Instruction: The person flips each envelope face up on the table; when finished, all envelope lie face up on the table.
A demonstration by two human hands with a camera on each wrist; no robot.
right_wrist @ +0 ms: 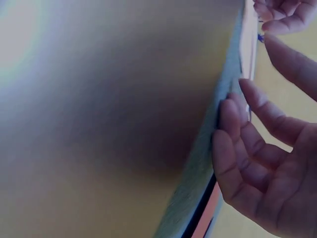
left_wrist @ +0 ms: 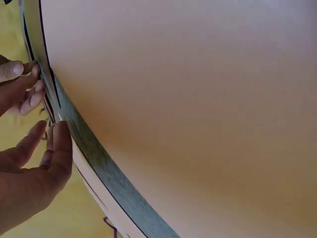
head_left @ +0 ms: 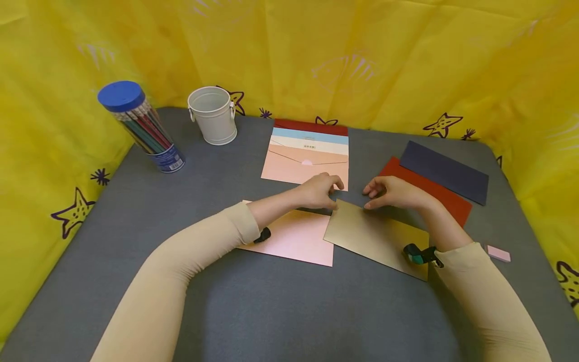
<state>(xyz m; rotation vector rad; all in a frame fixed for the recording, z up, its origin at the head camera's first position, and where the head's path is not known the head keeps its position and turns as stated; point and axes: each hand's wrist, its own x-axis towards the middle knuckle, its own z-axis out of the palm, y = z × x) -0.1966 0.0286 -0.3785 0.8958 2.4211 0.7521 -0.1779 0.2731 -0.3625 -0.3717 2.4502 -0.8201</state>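
Grey counter [head_left: 289, 311] carries a gold paper rectangle [head_left: 371, 234], presumably flat for easy reach, left grip [head_left: 318, 192] at ten o'clock, right grip [head_left: 394, 192] at one, both released.

A plain gold envelope [head_left: 377, 237] lay flat and slanted, its left end overlapping the right edge of a plain pale pink envelope [head_left: 296, 240]. Beyond both, a staggered envelope stack [head_left: 307, 157] showed dark red, light blue, cream and peach, the peach nearest.
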